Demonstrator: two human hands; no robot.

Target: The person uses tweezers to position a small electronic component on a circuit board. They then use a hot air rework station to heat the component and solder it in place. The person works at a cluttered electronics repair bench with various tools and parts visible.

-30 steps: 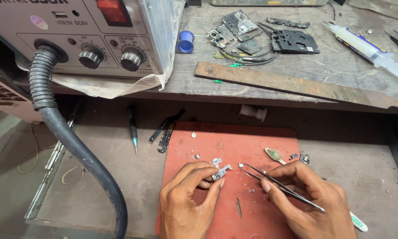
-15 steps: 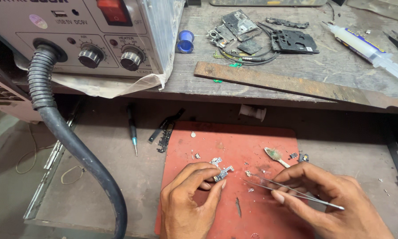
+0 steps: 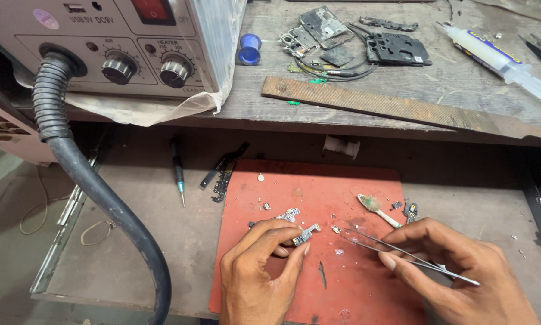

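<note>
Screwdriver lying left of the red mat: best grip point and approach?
Grip the dark handle of the screwdriver from above, pinching across its width. It lies flat on the bench, tip pointing toward the worker, with bare surface on both sides. The handle is the thicker part.

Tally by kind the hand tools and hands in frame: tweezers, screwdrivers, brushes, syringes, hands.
Tweezers: 1, held in the right hand, tips over the red mat
Screwdrivers: 1
Brushes: 1
Syringes: 1
Hands: 2, the left hand pinching a small circuit part
Total: 6
</note>
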